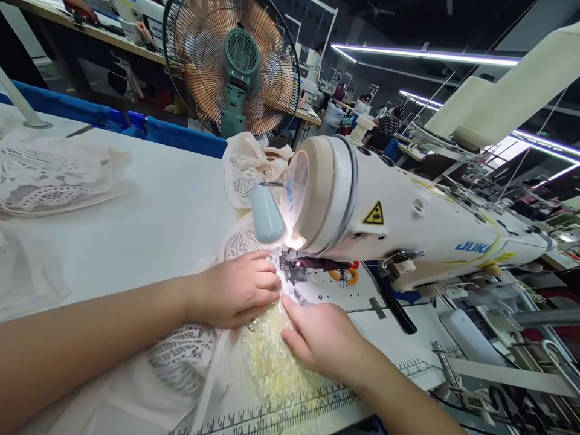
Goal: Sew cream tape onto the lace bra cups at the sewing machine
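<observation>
A white sewing machine stands before me, its lamp lighting the needle area. Pale lace fabric lies under the presser foot. My left hand rests on it just left of the foot, fingers bent and pressed together, the fabric beneath them. On the near side of the foot is my right hand, its index fingertip touching the fabric and its thumb apart from it, over a crinkled clear plastic packet with pale yellow contents. The other fingers of the right hand are hidden underneath.
A printed ruler scale runs along the near table edge. More lace pieces lie at left. A grey-blue lamp hangs beside the machine head. A large fan stands beyond the table. Orange-handled scissors lie behind the foot.
</observation>
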`<state>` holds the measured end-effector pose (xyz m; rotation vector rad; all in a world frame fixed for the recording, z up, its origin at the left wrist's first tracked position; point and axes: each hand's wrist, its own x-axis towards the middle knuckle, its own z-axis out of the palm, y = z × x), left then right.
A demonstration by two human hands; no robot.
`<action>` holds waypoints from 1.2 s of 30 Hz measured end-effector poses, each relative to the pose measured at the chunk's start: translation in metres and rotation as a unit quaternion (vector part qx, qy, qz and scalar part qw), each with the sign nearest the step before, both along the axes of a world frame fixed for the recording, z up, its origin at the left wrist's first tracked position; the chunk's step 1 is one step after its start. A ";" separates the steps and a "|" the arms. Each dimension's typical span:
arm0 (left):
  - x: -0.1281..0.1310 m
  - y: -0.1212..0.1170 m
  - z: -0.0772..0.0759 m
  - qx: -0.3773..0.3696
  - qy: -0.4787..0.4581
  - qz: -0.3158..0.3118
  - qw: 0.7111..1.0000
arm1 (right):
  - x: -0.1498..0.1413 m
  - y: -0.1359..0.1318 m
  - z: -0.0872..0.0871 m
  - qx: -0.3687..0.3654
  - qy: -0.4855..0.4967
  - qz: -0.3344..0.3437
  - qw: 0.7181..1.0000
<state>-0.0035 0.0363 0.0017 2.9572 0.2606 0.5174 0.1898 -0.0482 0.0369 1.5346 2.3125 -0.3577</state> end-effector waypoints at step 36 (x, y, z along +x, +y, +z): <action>0.022 0.128 0.020 -0.151 0.077 0.237 0.956 | 0.011 -0.007 -0.059 0.144 0.044 0.055 0.987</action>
